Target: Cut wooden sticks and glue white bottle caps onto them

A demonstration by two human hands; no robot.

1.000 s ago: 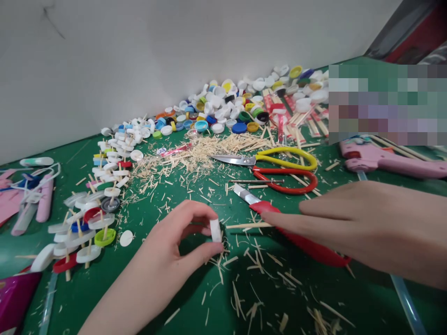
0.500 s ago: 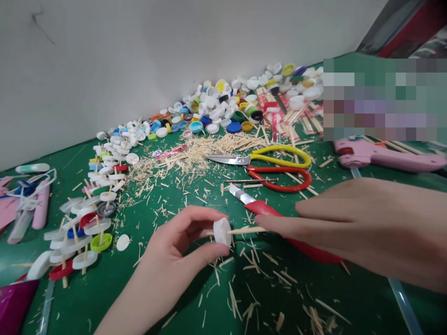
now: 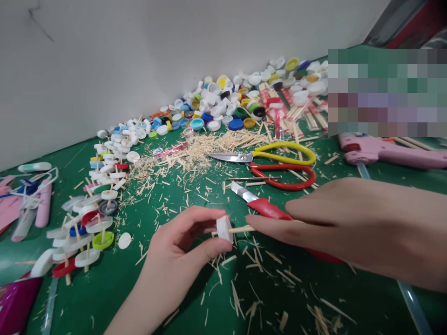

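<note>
A white bottle cap [image 3: 225, 229] is pinched on edge between the thumb and fingers of my left hand [image 3: 178, 249]. Through its middle runs a thin wooden stick [image 3: 241, 229], with a short end showing on the cap's left side. The fingers of my right hand [image 3: 335, 225] are closed on the stick's right end, and the thumb is hidden. Partly beneath that hand lies a red-handled utility knife [image 3: 267, 208], its blade pointing up and left. Beyond it lie scissors [image 3: 249, 158] with one yellow and one red handle, beside a thin metal rod [image 3: 253, 178].
Capped sticks [image 3: 104, 186] stand in rows at left. Loose bottle caps [image 3: 216, 104] are heaped along the wall, with wood shavings [image 3: 216, 142] before them. A pink glue gun [image 3: 387, 151] lies at right, another pink tool [image 3: 42, 202] at left. Slivers litter the green table [image 3: 153, 274].
My right hand has moved left, closer to the cap. Less stick shows between them, and its end now shows on the cap's left side. The camera view has shifted slightly.
</note>
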